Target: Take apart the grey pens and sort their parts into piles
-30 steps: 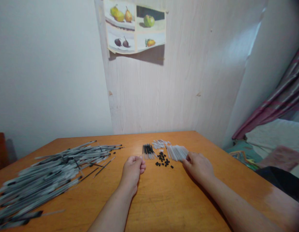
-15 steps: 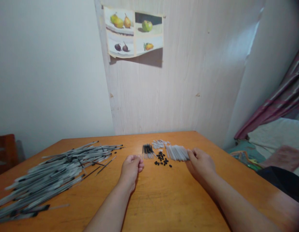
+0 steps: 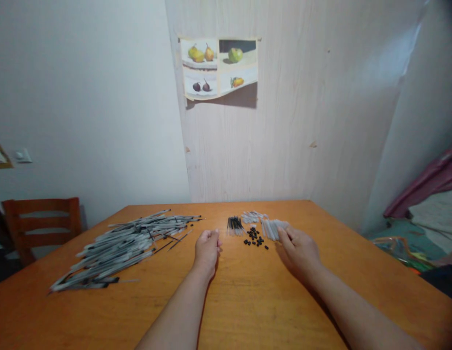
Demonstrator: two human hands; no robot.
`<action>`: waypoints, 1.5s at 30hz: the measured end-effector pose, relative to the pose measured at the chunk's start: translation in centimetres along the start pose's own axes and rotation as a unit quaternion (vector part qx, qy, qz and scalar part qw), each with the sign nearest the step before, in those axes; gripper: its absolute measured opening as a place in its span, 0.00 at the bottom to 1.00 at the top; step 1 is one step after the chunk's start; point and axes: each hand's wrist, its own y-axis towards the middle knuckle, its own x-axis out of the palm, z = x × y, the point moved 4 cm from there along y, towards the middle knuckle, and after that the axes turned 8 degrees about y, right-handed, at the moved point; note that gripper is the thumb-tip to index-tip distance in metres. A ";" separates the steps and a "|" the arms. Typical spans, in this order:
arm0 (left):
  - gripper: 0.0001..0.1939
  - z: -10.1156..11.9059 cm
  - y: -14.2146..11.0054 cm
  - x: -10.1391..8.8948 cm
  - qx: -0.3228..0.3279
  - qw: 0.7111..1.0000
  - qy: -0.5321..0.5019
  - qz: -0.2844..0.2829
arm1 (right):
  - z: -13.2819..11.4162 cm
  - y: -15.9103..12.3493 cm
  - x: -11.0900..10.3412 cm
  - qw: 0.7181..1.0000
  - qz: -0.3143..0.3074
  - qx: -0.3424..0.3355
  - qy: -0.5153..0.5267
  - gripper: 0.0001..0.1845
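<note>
My left hand [image 3: 207, 250] is closed in a pinch above the table, left of the small piles; whatever its fingers hold is too small to make out. My right hand [image 3: 300, 250] is closed at the right end of a row of clear plastic tubes [image 3: 270, 229]. Its thumb and fingertips overlap the row, and I cannot tell what is between them. Between the hands lie small black caps [image 3: 253, 234], scattered loosely. Behind them is a neat row of thin black-and-clear pieces [image 3: 235, 224]. Small clear pieces [image 3: 252, 216] form a pile at the back.
A large heap of pen-like clear sticks with black ends [image 3: 127, 245] covers the left of the wooden table [image 3: 244, 306]. A wooden chair [image 3: 46, 209] stands beyond the left edge. A fruit picture [image 3: 218, 68] hangs on the wall. A bed and a curtain [image 3: 426, 187] are at right.
The view has turned left and up, bringing more of the chair into sight. My right fingers have shifted over the end of the tube row. My left hand keeps its pinch.
</note>
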 end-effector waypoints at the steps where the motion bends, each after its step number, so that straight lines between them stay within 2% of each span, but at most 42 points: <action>1: 0.22 0.0 -0.1 0.0 0.005 1.000 0.004 0.000 | -0.4 -0.1 0.1 1.000 -0.006 -0.013 -0.007 0.24; 7: 0.20 0.4 -0.6 0.2 0.039 0.998 0.039 0.004 | -1.1 -0.3 1.1 0.997 -0.031 -0.058 -0.038 0.23; 14: 0.23 0.7 -0.9 0.3 0.050 0.998 0.038 -0.002 | -2.6 -1.1 2.4 0.991 -0.050 -0.124 -0.004 0.25; 22: 0.26 0.4 -0.6 0.2 0.042 0.999 0.027 -0.008 | -4.6 -2.6 3.5 0.962 -0.013 -0.271 0.016 0.24; 32: 0.26 0.8 -0.7 0.0 0.045 0.998 0.037 -0.036 | -4.5 -2.7 4.1 0.959 -0.029 -0.283 0.010 0.23; 35: 0.25 1.0 -0.4 -0.5 0.057 0.997 0.056 -0.010 | -4.5 -2.8 4.1 0.956 -0.036 -0.290 0.011 0.23; 37: 0.25 1.3 -0.1 -1.2 0.071 0.995 0.069 0.033 | -4.5 -2.8 4.1 0.954 -0.037 -0.297 0.009 0.23; 40: 0.24 2.1 0.7 -2.6 0.089 0.986 0.087 0.107 | -4.5 -3.0 4.1 0.951 -0.036 -0.307 0.005 0.23; 45: 0.21 3.2 2.2 -5.5 0.103 0.970 0.152 0.158 | -3.8 -3.1 4.4 0.948 -0.050 -0.315 0.007 0.22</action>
